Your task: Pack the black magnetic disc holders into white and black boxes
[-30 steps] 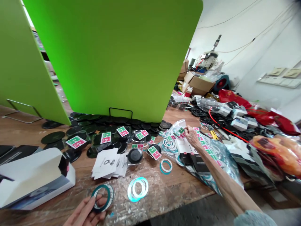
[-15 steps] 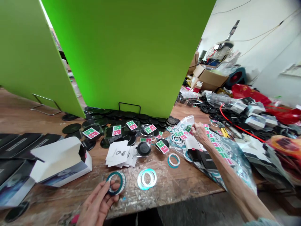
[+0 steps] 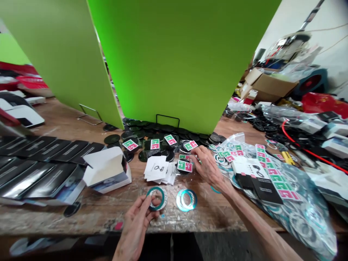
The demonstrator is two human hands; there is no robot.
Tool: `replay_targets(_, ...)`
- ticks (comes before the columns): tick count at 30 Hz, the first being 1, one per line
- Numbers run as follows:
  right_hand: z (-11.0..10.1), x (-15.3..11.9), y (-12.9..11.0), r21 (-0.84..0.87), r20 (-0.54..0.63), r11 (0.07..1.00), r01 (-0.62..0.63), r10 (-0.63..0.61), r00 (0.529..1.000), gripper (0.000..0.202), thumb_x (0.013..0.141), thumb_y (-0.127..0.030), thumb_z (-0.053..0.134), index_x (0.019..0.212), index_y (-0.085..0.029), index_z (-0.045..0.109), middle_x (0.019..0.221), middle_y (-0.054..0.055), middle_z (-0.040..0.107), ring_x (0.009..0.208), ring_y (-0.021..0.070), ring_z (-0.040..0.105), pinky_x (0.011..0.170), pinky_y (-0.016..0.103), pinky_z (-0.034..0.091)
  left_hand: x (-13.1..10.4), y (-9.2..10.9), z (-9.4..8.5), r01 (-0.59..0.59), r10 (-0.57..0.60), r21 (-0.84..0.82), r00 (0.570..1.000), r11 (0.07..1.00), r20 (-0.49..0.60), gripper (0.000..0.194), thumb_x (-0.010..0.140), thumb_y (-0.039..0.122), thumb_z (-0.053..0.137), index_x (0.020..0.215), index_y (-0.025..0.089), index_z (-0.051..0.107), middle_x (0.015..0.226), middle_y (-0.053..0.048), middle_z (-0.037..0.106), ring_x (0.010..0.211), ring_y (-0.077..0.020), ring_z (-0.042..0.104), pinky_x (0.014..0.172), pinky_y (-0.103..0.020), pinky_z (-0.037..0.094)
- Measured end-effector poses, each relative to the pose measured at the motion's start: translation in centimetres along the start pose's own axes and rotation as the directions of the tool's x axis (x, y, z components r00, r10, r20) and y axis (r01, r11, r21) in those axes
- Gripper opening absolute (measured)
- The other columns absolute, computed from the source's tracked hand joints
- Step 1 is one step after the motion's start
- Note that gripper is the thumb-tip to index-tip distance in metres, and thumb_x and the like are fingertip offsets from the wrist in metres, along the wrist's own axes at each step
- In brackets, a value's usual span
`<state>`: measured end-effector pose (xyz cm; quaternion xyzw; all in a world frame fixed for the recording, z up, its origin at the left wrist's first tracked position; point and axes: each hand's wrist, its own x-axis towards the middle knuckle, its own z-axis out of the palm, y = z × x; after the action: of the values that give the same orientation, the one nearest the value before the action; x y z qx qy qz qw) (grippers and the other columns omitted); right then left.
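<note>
My left hand [image 3: 137, 217] pinches a dark teal ring [image 3: 156, 197] against the wooden table [image 3: 81, 214] near its front edge. A lighter teal ring [image 3: 186, 199] lies just right of it. My right hand [image 3: 208, 167] reaches in from the right, fingers curled, its thumb tip beside a green and pink card [image 3: 185, 165] that rests on a black disc. Whether it grips the card is unclear. More such cards [image 3: 154, 144] sit on black discs [image 3: 141, 127] behind. A stack of white printed slips [image 3: 159, 169] lies between the two hands.
Green boards [image 3: 176, 61] on wire stands rise at the back. An open white box [image 3: 107, 170] and flat black packages [image 3: 40, 159] lie at the left. A clear bag of cards and rings [image 3: 274, 177] is at the right, with a cardboard box [image 3: 269, 85] and clutter behind.
My right hand has left the clear bag and moved left to the card on the black disc. The view has swung left, showing the black packages. My left hand still holds the ring.
</note>
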<state>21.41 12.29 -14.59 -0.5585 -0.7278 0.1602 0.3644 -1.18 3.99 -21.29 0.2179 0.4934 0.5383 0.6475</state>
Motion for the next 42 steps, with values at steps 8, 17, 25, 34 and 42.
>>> replay_targets(8,5.1,-8.4,-4.1,0.363,0.242,0.898,-0.249,0.167,0.956,0.018,0.091,-0.038,0.051,0.097,-0.022,0.056,0.078,0.0,0.059,0.068,0.0147,0.055,0.063,0.027,0.042,-1.5,-0.1,1.7,-0.001,0.008,-0.073,0.996,0.997,0.09,0.026,0.073,0.034,0.076,0.085,0.013,0.066,0.078,-0.003,0.068,0.07,-0.0132,0.062,0.063,-0.024,0.056)
replay_targets(17,5.8,-8.8,-4.5,0.512,0.313,0.746,-0.425,0.298,0.902,0.028,0.093,-0.046,0.045,0.09,-0.02,0.054,0.063,-0.002,0.059,0.053,0.0126,0.055,0.053,0.024,0.043,-1.7,0.1,1.7,-0.046,0.038,0.068,0.993,0.997,0.113,0.028,0.075,0.038,0.073,0.081,0.012,0.065,0.073,-0.002,0.066,0.058,-0.0084,0.057,0.05,-0.017,0.047)
replay_targets(25,0.0,-5.4,1.5,0.18,-0.056,0.952,-0.247,0.261,0.964,0.028,0.092,-0.042,0.043,0.08,-0.019,0.054,0.061,-0.003,0.05,0.056,0.0119,0.046,0.053,0.023,0.036,-1.0,0.0,0.7,-0.002,-0.001,0.14,1.0,0.99,0.028,0.035,0.069,0.043,0.076,0.082,0.013,0.064,0.072,0.0,0.064,0.061,-0.0102,0.058,0.053,-0.019,0.049)
replay_targets(34,-0.8,-5.2,0.2,0.006,-0.082,0.984,-0.178,0.178,0.981,0.02,0.091,-0.036,0.046,0.094,-0.021,0.059,0.087,0.004,0.06,0.077,0.0182,0.054,0.072,0.031,0.041,-0.9,0.5,3.5,0.005,-0.009,0.045,0.996,0.999,0.086,0.031,0.068,0.039,0.078,0.08,0.013,0.066,0.073,-0.002,0.065,0.068,-0.0114,0.058,0.053,-0.018,0.05)
replay_targets(42,3.0,-7.2,-3.1,0.468,0.347,0.8,-0.376,0.225,0.911,0.029,0.092,-0.043,0.047,0.087,-0.018,0.06,0.06,-0.003,0.052,0.054,0.0102,0.047,0.051,0.021,0.036,-0.6,0.8,3.9,0.034,-0.024,-0.078,0.993,0.996,0.115,0.027,0.069,0.034,0.079,0.08,0.013,0.067,0.072,-0.001,0.063,0.063,-0.0094,0.057,0.052,-0.018,0.052)
